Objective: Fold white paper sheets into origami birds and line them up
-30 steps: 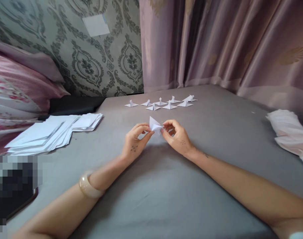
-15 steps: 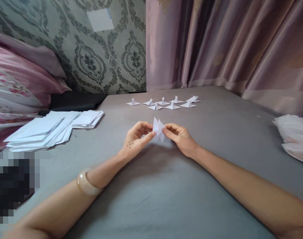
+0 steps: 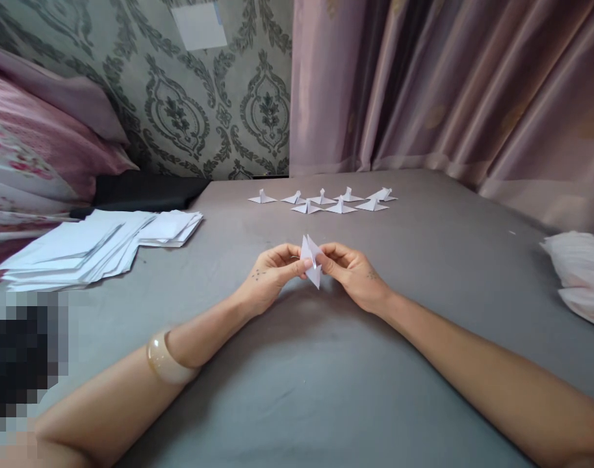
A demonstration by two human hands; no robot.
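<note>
A small white origami paper piece (image 3: 311, 263), folded to sharp points at top and bottom, is held upright between my two hands above the grey surface. My left hand (image 3: 275, 274) pinches its left side, thumb in front and fingers curled behind. From the other side my right hand (image 3: 351, 273) grips the right edge between thumb and fingers. Beyond my hands, several folded paper birds (image 3: 340, 206) stand in two rows, wings spread. The far sides of the paper and some fingertips are hidden.
At the left lies a spread stack of white paper sheets (image 3: 73, 250), with a dark cloth (image 3: 145, 190) behind it. A pile of thin white pieces (image 3: 582, 270) sits at the right edge. Patterned wall (image 3: 180, 110) and pink curtains (image 3: 424, 84) border the grey surface (image 3: 297, 383).
My hands have drawn closer together, and the paper's two upper points have come nearer each other. The piece looks narrower and slightly turned. The camera view has shifted a little.
</note>
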